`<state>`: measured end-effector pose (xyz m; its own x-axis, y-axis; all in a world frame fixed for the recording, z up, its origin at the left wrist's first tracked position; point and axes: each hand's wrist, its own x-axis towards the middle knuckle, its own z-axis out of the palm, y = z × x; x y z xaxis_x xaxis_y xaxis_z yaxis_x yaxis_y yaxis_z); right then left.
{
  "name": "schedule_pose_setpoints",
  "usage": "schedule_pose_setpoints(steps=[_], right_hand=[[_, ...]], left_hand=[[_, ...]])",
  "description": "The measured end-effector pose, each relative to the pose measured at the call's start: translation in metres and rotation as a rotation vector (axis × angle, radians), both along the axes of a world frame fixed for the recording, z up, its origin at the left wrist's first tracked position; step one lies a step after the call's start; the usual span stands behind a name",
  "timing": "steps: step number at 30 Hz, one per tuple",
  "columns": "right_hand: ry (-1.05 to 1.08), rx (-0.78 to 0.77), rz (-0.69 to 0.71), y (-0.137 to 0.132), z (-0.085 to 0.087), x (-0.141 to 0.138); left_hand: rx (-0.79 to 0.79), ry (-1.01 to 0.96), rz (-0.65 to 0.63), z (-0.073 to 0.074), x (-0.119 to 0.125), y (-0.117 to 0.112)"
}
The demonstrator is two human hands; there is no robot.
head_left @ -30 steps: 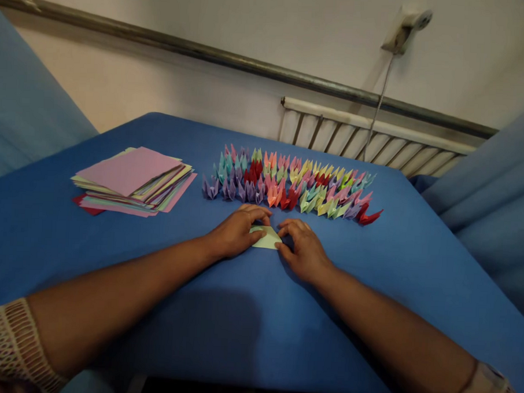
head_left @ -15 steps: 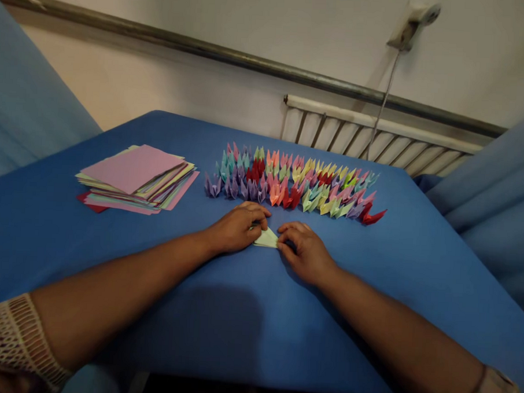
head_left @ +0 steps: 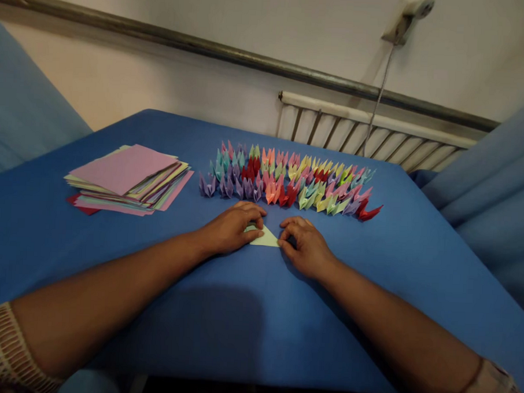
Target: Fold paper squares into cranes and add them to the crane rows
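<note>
A small pale green folded paper triangle (head_left: 265, 238) lies flat on the blue table (head_left: 371, 271). My left hand (head_left: 231, 228) rests on its left part, fingers curled and pressing it down. My right hand (head_left: 305, 246) pinches its right corner with bent fingers. Just beyond the hands stand rows of small folded paper pieces (head_left: 289, 180) in purple, red, pink, yellow and green. A stack of coloured square sheets (head_left: 128, 179), pink on top, lies at the left of the table.
Behind the table runs a white radiator (head_left: 369, 134) under a metal rail (head_left: 208, 46) on the wall. A grey cable hangs from a wall fitting (head_left: 406, 14). Blue fabric (head_left: 497, 189) hangs at both sides of the table.
Both hands stay on the green paper; more of the triangle shows between them now. The view has shifted slightly.
</note>
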<state>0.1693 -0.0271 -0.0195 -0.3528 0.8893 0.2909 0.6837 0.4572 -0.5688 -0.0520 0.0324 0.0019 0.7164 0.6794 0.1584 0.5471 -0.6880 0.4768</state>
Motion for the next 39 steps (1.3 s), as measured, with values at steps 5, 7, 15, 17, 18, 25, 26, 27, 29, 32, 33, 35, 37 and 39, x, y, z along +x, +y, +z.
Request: schedule_pose_setpoints(steps=[5, 7, 15, 17, 18, 25, 26, 27, 29, 32, 33, 35, 37, 39], right_hand=[[0.015, 0.007, -0.044, 0.003, 0.001, 0.003], [0.020, -0.002, -0.051, 0.001, 0.001, 0.003], [-0.112, 0.000, -0.025, -0.004, 0.009, 0.000], [-0.141, 0.021, -0.050, -0.002, 0.011, 0.001], [-0.156, 0.033, -0.059, -0.001, 0.011, 0.001], [-0.257, 0.059, -0.043, 0.001, 0.010, -0.001], [-0.265, 0.059, -0.025, -0.001, 0.011, -0.003], [-0.270, 0.060, -0.001, -0.003, 0.011, -0.004], [-0.267, 0.068, 0.061, -0.007, 0.013, -0.007], [-0.246, 0.081, 0.129, -0.011, 0.015, -0.009], [-0.237, 0.082, 0.137, -0.011, 0.015, -0.009], [-0.213, 0.082, 0.142, -0.010, 0.014, -0.007], [-0.181, 0.084, 0.154, -0.007, 0.011, -0.004], [-0.142, 0.089, 0.186, -0.004, 0.008, -0.002]], left_hand=[[-0.021, 0.014, -0.049, 0.005, 0.001, 0.000], [0.000, 0.040, -0.048, 0.007, 0.001, 0.000], [0.053, 0.123, -0.050, 0.016, 0.000, -0.006], [0.055, 0.139, -0.057, 0.018, -0.002, -0.007], [0.053, 0.146, -0.061, 0.020, -0.002, -0.007], [0.015, 0.151, -0.063, 0.028, -0.004, -0.008], [0.002, 0.149, -0.063, 0.030, -0.004, -0.008], [-0.012, 0.150, -0.062, 0.031, -0.004, -0.009], [-0.037, 0.159, -0.058, 0.033, -0.004, -0.010], [-0.059, 0.174, -0.059, 0.034, -0.004, -0.010], [-0.069, 0.178, -0.061, 0.034, -0.004, -0.010], [-0.104, 0.184, -0.067, 0.035, -0.004, -0.010], [-0.178, 0.195, -0.082, 0.038, -0.005, -0.012], [-0.273, 0.212, -0.116, 0.042, -0.005, -0.015]])
